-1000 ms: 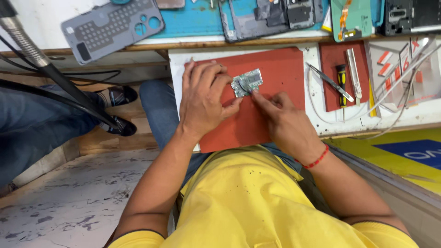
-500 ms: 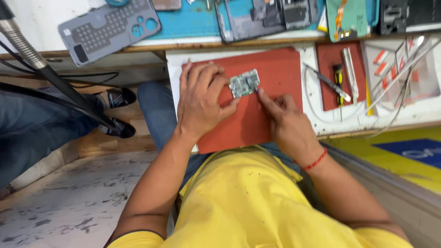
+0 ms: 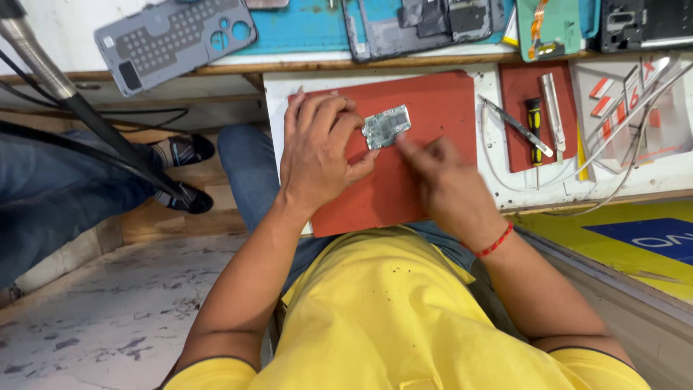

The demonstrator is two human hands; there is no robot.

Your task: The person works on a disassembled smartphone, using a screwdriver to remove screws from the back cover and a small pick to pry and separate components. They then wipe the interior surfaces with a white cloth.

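Left hand (image 3: 317, 155) pinching circuit board (image 3: 386, 126), red mat (image 3: 433, 108)

place: probably phone-repair workshop | signs: opened phone frames (image 3: 426, 25), screwdriver (image 3: 534, 130), tweezers (image 3: 518, 127), red work mat (image 3: 426, 180)

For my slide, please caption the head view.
Left hand steadies a small circuit board on a red mat; right hand beside it.

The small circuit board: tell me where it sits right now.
In the head view, the small circuit board lies on the red mat, upper centre, held at its left edge by the left hand, with the blurred right hand just to its lower right.
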